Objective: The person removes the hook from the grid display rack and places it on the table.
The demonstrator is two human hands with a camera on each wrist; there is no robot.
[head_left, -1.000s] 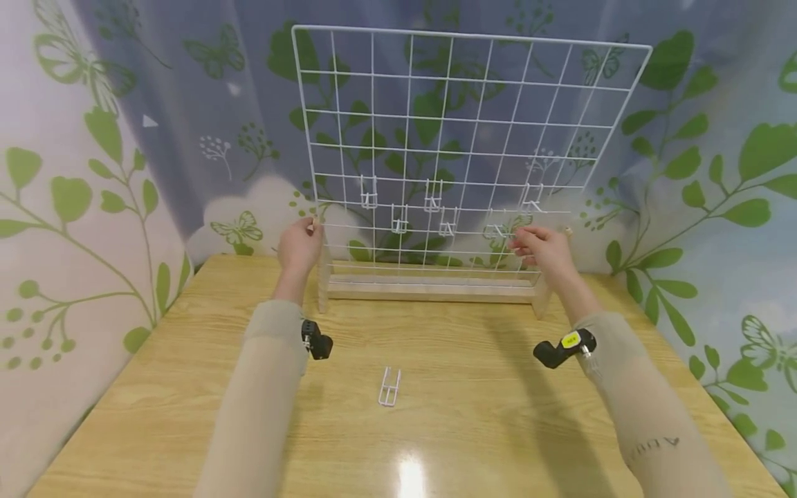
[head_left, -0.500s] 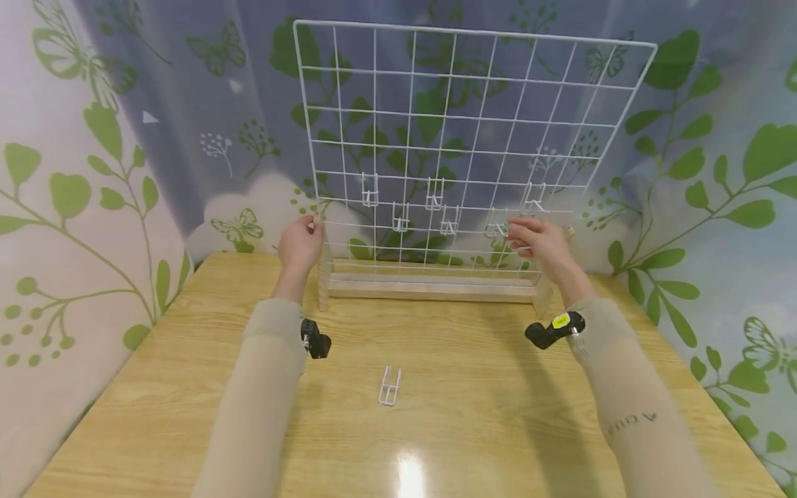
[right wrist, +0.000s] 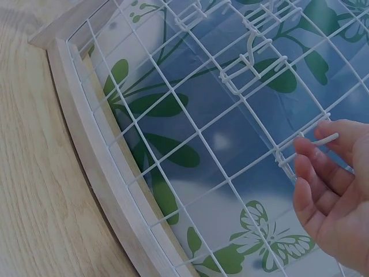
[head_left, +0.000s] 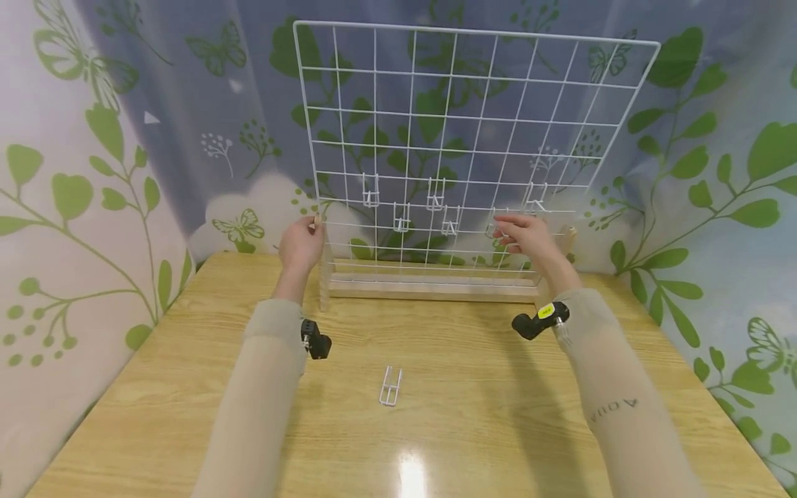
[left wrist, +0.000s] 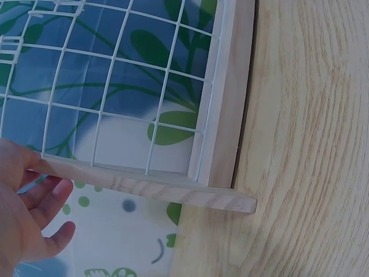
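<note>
A white wire grid panel [head_left: 456, 32] stands in a wooden stand, with several white wire hooks [head_left: 434, 202] hung on its lower half. My left hand [head_left: 301, 245] pinches the top end of the stand's left wooden post [left wrist: 173, 193]; its other fingers curl loosely beside the post in the left wrist view. The right hand [head_left: 529, 238] reaches to a hook on the lower right of the grid. Its thumb and fingertips are right at that hook's prong [right wrist: 317, 141], which shows in front of them in the right wrist view. The fingers look relaxed.
One loose white wire hook [head_left: 390, 387] lies on the wooden table [head_left: 461, 415] in front of the stand. The stand's base bar [head_left: 429, 290] runs along the table. A leaf-patterned curtain [head_left: 149, 173] surrounds the back and sides.
My right hand has moved left and slightly up, and its fingertips now overlap the lower right hook. The left hand stays at the post.
</note>
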